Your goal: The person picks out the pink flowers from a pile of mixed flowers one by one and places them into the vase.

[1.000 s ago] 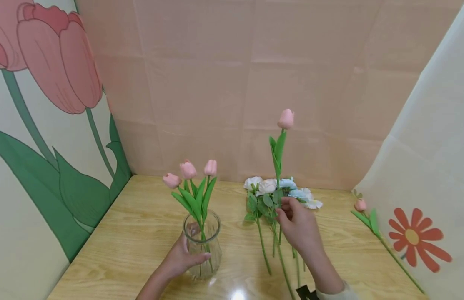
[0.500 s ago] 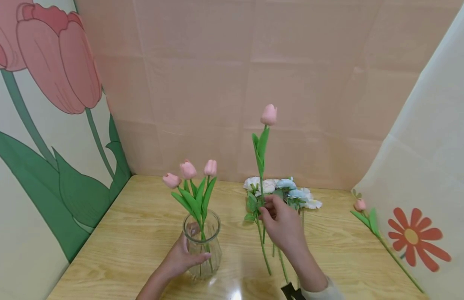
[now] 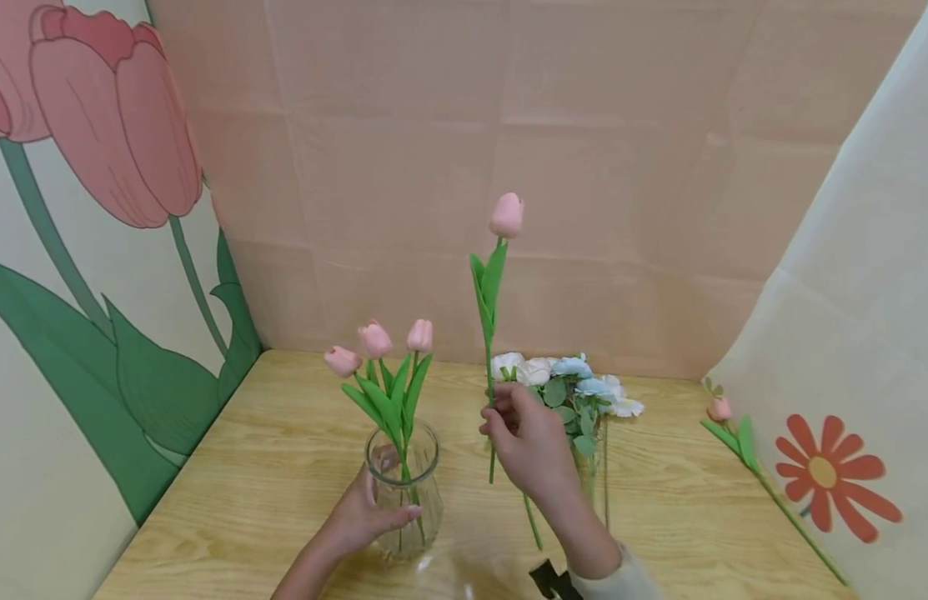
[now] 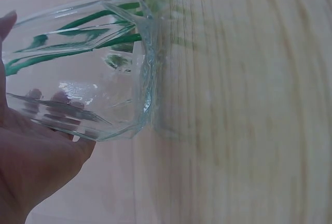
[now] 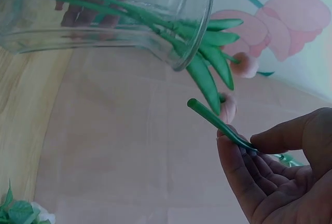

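A clear glass vase (image 3: 426, 521) stands on the table with three pink tulips (image 3: 375, 340) in it, their stems visible through the glass. My left hand (image 3: 369, 512) grips the vase around its side, thumb in front. In the left wrist view the vase (image 4: 78, 79) appears sideways, its base on the wood. To the right, my right hand (image 3: 534, 442) pinches the stem of another pink tulip (image 3: 506, 217), held upright above the table. The right wrist view has the cut end of that stem (image 5: 205, 111) sticking out past the fingertips, apart from the vase.
Behind the right hand lie several white and blue flowers (image 3: 572, 367) with leafy stems. A single pink flower (image 3: 720, 409) with a long stem lies at the table's right edge. A pinkish cloth (image 3: 403, 183) hangs at the back, with printed panels on both sides.
My right hand has carried the tulip leftward, from over the lying flowers toward the vase, and slightly up. The left hand and the vase have stayed in place.
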Demonstrator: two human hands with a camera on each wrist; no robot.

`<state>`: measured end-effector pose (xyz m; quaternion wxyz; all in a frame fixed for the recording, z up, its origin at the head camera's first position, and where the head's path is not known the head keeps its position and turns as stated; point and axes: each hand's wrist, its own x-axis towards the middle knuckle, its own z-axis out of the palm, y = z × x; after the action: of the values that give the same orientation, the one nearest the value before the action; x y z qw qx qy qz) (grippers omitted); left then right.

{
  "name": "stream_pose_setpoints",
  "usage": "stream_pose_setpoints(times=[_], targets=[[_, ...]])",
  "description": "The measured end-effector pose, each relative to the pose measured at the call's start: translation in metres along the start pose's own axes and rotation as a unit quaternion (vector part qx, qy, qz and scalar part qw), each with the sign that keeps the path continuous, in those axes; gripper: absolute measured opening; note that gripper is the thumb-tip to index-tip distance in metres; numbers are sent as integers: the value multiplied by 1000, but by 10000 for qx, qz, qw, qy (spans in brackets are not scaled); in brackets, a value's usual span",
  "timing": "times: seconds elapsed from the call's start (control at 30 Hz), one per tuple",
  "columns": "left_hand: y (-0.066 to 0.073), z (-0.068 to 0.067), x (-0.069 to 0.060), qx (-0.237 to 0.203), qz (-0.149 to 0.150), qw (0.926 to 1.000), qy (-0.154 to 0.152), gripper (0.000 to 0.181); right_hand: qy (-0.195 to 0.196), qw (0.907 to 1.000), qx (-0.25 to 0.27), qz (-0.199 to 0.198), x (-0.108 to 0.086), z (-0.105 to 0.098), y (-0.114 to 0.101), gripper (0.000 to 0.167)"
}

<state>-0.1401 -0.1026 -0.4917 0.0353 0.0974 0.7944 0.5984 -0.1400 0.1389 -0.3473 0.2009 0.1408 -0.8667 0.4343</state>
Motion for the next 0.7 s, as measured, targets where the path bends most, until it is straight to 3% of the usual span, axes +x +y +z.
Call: stream_pose_setpoints(times=[0.3,0.7], targets=[[1,1,-1,-206,22,9998,-36,105,16,9987,452,-221,4,10,-16,22],[0,2,0,-101,17,9999,72,101,-125,9955,861,-364,8,20,-31,20]])
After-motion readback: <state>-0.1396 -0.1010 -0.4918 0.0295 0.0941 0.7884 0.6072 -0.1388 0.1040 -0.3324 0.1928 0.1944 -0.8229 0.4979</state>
